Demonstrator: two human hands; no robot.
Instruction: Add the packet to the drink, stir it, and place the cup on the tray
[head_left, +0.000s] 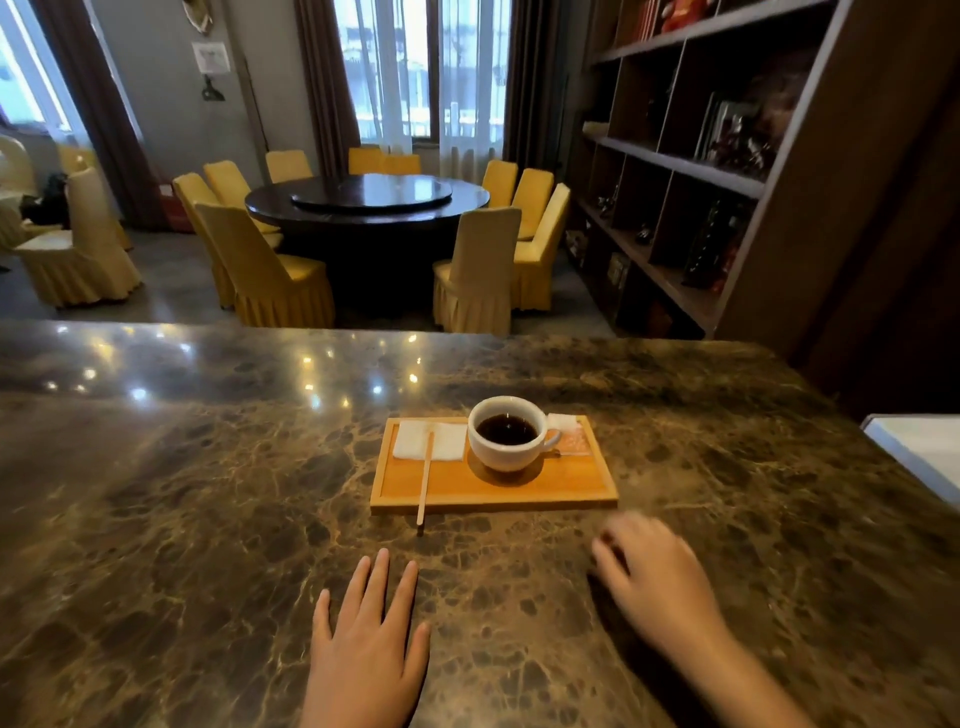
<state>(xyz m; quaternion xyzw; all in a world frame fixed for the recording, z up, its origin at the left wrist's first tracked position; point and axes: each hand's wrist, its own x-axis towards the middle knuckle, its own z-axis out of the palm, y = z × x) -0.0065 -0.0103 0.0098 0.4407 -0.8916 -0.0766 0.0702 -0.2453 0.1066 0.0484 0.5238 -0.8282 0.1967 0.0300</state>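
Observation:
A white cup (506, 434) of dark drink stands on a wooden tray (571, 486) on the marble counter. Behind its handle lies a pale packet (569, 431). A white napkin (447, 441) rests at the tray's left, with a wooden stir stick (425, 480) lying across it and poking over the tray's front edge. My left hand (369, 639) lies flat on the counter in front of the tray, fingers spread, empty. My right hand (654, 566) is blurred, hovering low at the front right of the tray with fingers curled, and I see nothing in it.
The marble counter (208, 493) stretches wide on both sides. A white object (919, 452) sits at the right edge. Beyond the counter stand a round dark table (366, 200) with yellow-covered chairs and a dark bookshelf (701, 171) on the right.

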